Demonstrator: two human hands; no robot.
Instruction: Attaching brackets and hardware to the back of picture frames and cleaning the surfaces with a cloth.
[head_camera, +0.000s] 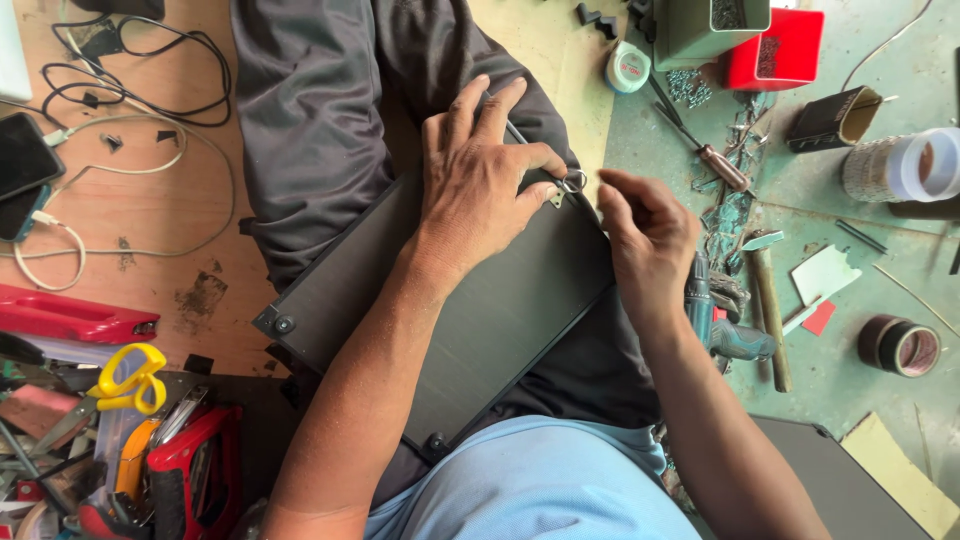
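Hardware first: a small metal ring hanger (572, 182) with its little triangular plate sits at the top edge of the dark panel (480, 300) lying across my lap, right between my two hands. My left hand (480, 185) lies flat on the panel, fingers spread, thumb and forefinger closing in on the plate to pin it; it presses rather than grips. My right hand (645, 230) is just beside the ring on the other side, fingers curled and pinched together near it; whether there is a screw or something else tiny between the fingertips I cannot tell. To do this well, I judge that I should keep the left palm heavy on the panel so it does not slide on my knees, hold the plate square to the edge, and let the right fingertips work close, with small moves only. Just past my right wrist the cordless drill (715, 320) lies on the green floor, and next to it a hammer (768, 310); a screwdriver (715, 160) is further ahead of that hand, near the red box (780, 50) of screws. Rolls of tape (900, 345) lie well out to the right. Well apart, out beyond my left elbow, are yellow-handled scissors (130, 378) and a red tool case (70, 318), with cables (130, 140) further up.
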